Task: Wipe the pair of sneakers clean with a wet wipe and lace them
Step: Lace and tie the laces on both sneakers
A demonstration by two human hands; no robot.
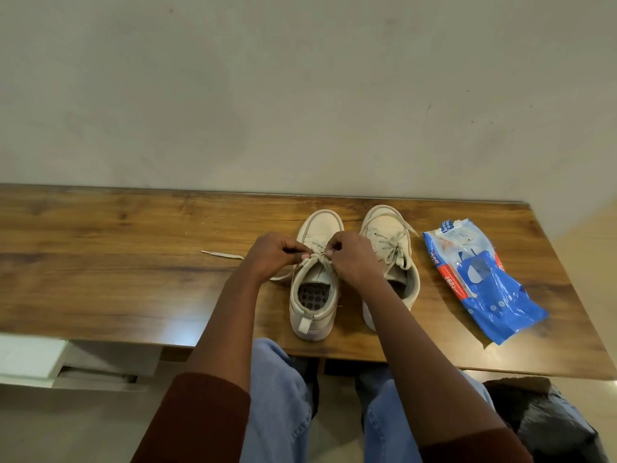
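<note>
Both hands are pinching the lace (319,257) right at the knot: your left hand (272,253) on one side, right hand (354,259) on the other, almost touching. It's on the unfinished sneaker (312,309), toe pointing away from you on the table (117,262), so I'd say your pulls go sideways across it. The loose end (222,254) trails left, nearer your left hand. Beside it, the second sneaker (387,228) looks tied.

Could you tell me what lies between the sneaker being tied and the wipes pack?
The other sneaker, already laced, stands between them in the head view.
</note>
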